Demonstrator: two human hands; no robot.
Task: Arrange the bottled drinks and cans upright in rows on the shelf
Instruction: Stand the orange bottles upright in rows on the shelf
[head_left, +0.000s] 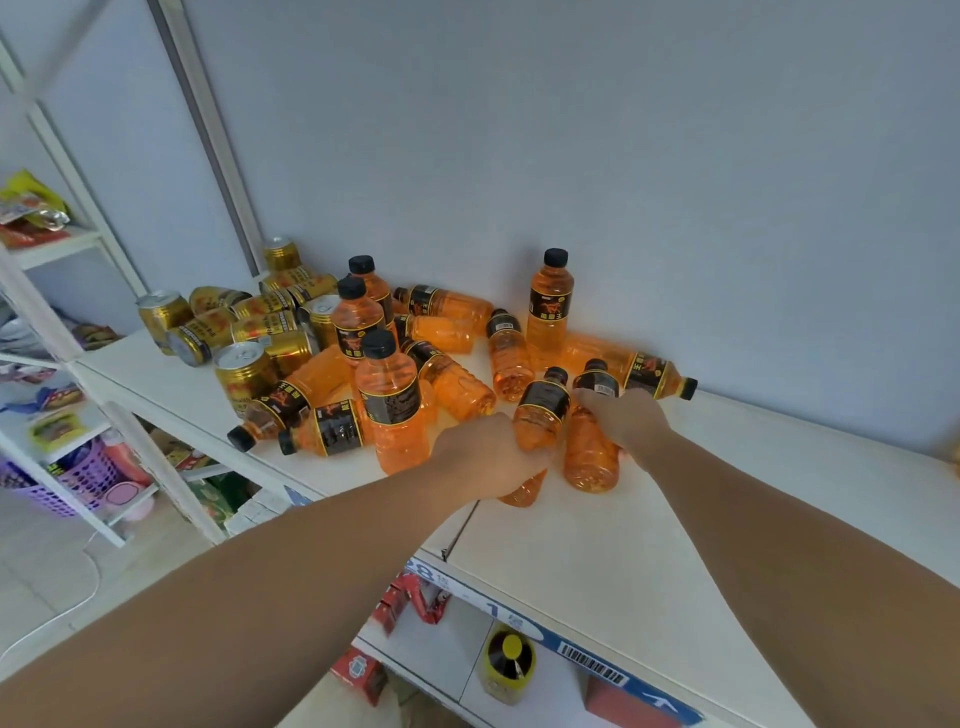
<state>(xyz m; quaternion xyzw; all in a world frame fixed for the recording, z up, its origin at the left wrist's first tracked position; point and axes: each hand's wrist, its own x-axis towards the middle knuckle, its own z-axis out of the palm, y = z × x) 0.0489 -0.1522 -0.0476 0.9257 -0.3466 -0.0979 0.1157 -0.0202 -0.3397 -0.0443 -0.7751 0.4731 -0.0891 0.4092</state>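
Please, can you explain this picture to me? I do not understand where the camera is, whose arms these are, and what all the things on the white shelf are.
There is no machine here. One camera sits on a person's head and looks forward and down, so the two bare arms that enter from below are that person's own.

The white shelf stands against a grey wall. On it lies a messy pile of orange bottles with black caps and, further left, gold cans. Most bottles lie on their sides; a few stand upright, such as the back bottle by the wall.

The left hand is closed around one bottle. The right hand grips a second bottle beside it. Both bottles are at the front of the pile, caps pointing away from the person.

Below and to the left, other shelves carry other goods.
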